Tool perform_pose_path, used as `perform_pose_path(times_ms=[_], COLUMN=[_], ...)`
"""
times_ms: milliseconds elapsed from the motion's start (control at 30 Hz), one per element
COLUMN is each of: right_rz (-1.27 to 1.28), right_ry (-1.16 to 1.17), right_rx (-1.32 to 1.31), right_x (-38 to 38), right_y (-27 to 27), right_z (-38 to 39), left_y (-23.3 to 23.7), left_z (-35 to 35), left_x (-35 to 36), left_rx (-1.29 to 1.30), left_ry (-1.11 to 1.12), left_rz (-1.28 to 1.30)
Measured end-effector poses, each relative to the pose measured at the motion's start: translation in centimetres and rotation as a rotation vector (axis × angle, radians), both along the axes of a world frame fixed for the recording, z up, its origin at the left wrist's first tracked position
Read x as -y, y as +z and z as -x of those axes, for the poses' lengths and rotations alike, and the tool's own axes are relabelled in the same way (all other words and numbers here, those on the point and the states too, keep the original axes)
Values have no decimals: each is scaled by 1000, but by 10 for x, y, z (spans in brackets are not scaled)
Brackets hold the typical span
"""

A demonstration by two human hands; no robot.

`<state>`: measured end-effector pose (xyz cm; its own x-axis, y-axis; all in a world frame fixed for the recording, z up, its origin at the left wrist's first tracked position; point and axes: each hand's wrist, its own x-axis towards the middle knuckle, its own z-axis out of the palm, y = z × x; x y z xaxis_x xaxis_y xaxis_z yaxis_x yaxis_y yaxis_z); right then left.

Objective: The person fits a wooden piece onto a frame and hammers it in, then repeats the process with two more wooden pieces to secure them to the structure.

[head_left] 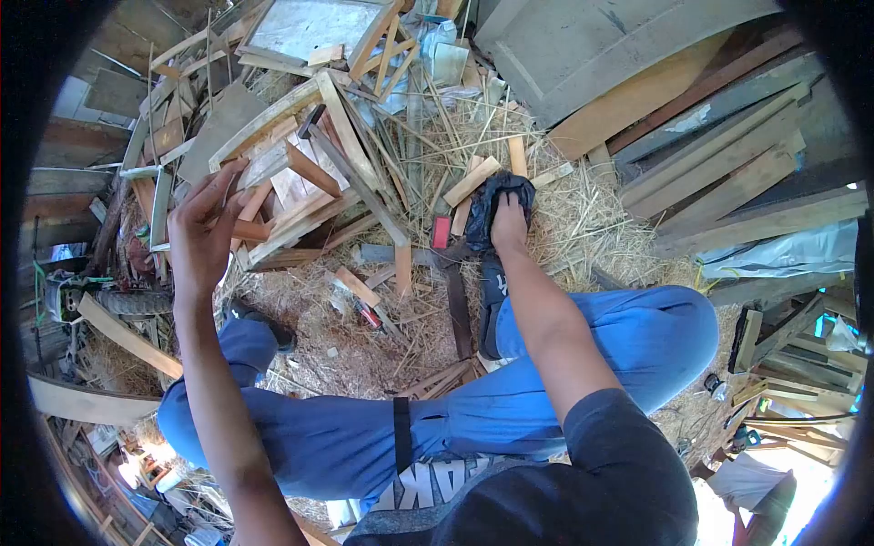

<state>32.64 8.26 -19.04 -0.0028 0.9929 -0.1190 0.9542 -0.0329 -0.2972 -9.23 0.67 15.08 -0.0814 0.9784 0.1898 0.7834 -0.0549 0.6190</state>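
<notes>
My left hand (pixel 202 232) is raised with its fingers apart over a heap of short wood offcuts (pixel 291 196) and holds nothing that I can see. My right hand (pixel 508 221) reaches down to the straw-covered ground and grips a crumpled black cloth (pixel 499 205). Just left of that cloth lies a small red object (pixel 441 232), and a few short wooden blocks (pixel 473 179) lie behind it. My knees in blue trousers (pixel 510 400) fill the lower middle of the view.
Long planks and boards (pixel 728 173) are stacked at the right, a grey panel (pixel 601 45) leans at the top. Straw (pixel 583 227) and thin slats cover the ground. A dark strap (pixel 457 309) runs toward my shoe (pixel 492 305). A machine (pixel 64 296) sits far left.
</notes>
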Motion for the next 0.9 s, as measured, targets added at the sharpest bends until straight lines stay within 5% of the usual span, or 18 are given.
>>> perform_pose_path(times_ms=[33, 400, 600, 900], right_rz=[155, 96, -12, 9], right_ry=[-14, -132, -497, -534], right_rx=[12, -39, -688, -967], right_x=[1, 6, 5, 11], right_y=[5, 1, -19, -23], right_z=[0, -1, -29, -50], left_y=[2, -7, -3, -4], left_z=[-1, 4, 2, 2], left_x=[0, 0, 0, 1], left_rx=[-27, 40, 12, 45], left_ry=[5, -16, -3, -18], left_rz=[11, -39, -18, -19])
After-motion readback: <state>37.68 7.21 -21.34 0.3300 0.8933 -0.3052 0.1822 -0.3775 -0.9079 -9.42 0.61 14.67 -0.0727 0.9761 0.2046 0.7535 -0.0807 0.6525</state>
